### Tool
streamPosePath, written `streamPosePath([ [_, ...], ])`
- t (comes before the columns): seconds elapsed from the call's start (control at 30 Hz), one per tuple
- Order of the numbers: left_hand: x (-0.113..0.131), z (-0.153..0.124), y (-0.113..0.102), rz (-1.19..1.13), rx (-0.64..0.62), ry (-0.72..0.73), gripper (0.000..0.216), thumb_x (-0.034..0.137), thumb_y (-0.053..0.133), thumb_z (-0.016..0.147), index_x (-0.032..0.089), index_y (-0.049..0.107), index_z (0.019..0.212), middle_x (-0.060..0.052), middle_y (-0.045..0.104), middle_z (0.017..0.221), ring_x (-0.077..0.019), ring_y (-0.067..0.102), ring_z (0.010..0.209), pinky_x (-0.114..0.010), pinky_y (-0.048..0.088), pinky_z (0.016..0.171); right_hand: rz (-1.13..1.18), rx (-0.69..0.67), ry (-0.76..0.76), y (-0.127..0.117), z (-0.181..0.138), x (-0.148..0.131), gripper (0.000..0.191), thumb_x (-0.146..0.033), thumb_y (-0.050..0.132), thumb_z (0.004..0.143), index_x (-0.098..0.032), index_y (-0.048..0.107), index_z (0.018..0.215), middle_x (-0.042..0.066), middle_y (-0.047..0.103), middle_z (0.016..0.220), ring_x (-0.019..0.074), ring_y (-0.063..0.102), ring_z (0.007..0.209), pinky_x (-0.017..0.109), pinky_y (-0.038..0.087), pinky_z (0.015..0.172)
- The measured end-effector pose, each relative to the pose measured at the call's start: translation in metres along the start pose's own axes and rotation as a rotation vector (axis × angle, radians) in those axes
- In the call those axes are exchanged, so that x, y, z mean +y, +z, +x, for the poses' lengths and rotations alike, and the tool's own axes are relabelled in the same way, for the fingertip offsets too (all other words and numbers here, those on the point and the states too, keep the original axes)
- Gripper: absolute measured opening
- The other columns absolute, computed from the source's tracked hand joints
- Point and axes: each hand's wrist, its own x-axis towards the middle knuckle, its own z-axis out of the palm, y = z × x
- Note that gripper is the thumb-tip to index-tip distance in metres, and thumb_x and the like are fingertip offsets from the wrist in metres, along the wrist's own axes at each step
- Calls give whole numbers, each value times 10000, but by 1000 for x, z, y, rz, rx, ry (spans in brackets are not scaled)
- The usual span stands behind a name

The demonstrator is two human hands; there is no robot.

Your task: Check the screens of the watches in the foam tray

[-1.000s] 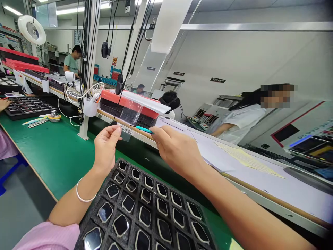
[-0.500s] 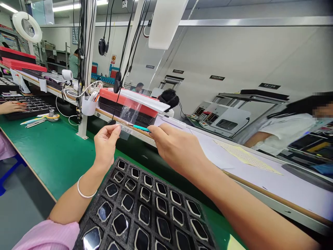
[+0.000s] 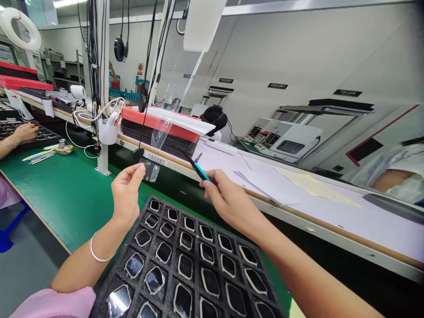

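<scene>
My left hand (image 3: 126,192) is raised above the green bench and pinches a small clear glass piece (image 3: 150,171) between thumb and fingers. My right hand (image 3: 228,201) is closed on a teal pen-like tool (image 3: 198,169) whose tip points up and to the left, a short way from the glass piece. Below both hands lies a black foam tray (image 3: 185,258) with several dark glass pieces seated in its pockets.
A raised shelf rail (image 3: 265,196) runs across behind the hands, bearing white sheets and a red-topped stack of black trays (image 3: 159,130). A white post (image 3: 102,88) with hanging cables and a cup stands at the left. Another person's hand (image 3: 24,131) rests on a far tray; someone sits at the right.
My right hand pulled away from the glass piece to the right and now shows the teal tool pointing up. My left hand lowered slightly. The view swung, and the person on the right slid towards the edge.
</scene>
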Motion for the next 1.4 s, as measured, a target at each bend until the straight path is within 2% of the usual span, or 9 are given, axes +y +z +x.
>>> streamPosePath([
  [0.13, -22, -20, 0, 82, -46, -137, 206, 345, 804, 658, 178, 752, 766, -17, 707, 713, -124, 622, 687, -275, 511, 699, 562, -96, 226, 32, -9, 2, 290, -461, 518, 881, -181, 525, 955, -30, 549, 654, 116, 448, 492, 257, 371, 484],
  [0.37, -44, -38, 2, 183, -100, -186, 190, 345, 793, 670, 182, 755, 761, -14, 703, 697, -128, 609, 673, -264, 495, 663, 819, -43, 359, 67, -1, -4, 347, -495, 665, 750, -165, 604, 836, 9, 598, 699, 107, 463, 530, 249, 359, 480],
  [0.53, -64, -32, -18, 293, -127, -206, 207, 365, 788, 679, 180, 748, 764, -16, 708, 720, -136, 612, 677, -274, 485, 680, 756, -129, 358, 88, 4, 24, 249, -414, 608, 765, -165, 615, 759, 0, 578, 657, 126, 480, 566, 262, 364, 535],
  [0.73, -91, -6, -62, 615, -256, -198, 241, 380, 754, 709, 185, 748, 851, -42, 715, 817, -150, 599, 742, -273, 461, 719, 546, -465, 276, 125, 29, 79, 168, -311, 637, 723, -156, 616, 662, -9, 576, 625, 149, 506, 631, 278, 367, 633],
  [0.87, -98, 12, -57, 640, -384, -354, 359, 403, 784, 660, 191, 750, 948, -69, 731, 854, -177, 622, 779, -289, 468, 736, 592, -596, 179, 127, 52, 89, 148, -308, 665, 720, -162, 646, 711, -18, 608, 674, 143, 527, 666, 266, 383, 658],
  [0.93, -103, 15, -50, 605, -436, -427, 324, 377, 825, 595, 184, 762, 847, -62, 725, 753, -179, 622, 715, -292, 469, 704, 601, -654, 124, 127, 58, 88, 136, -296, 667, 724, -161, 657, 742, -9, 633, 713, 144, 540, 685, 267, 394, 672],
  [1.07, -116, 10, -44, 546, -384, -449, 230, 375, 804, 595, 169, 710, 636, -45, 697, 637, -158, 600, 608, -282, 459, 642, 620, -504, 182, 137, 54, 86, 233, -380, 664, 764, -155, 663, 821, 22, 666, 780, 155, 555, 719, 278, 406, 683],
  [1.23, -123, 1, -45, 481, -257, -418, 239, 390, 753, 666, 161, 704, 718, -37, 712, 706, -147, 626, 664, -280, 475, 705, 797, -399, 418, 153, 36, 82, 351, -484, 664, 757, -151, 639, 865, 15, 656, 739, 114, 492, 582, 253, 363, 558],
  [1.4, -125, -1, -48, 514, -249, -405, 236, 383, 744, 686, 162, 711, 760, -37, 718, 706, -157, 638, 683, -289, 474, 724, 835, -315, 397, 156, 40, 80, 244, -391, 662, 729, -152, 616, 716, -10, 595, 645, 107, 478, 578, 253, 358, 569],
])
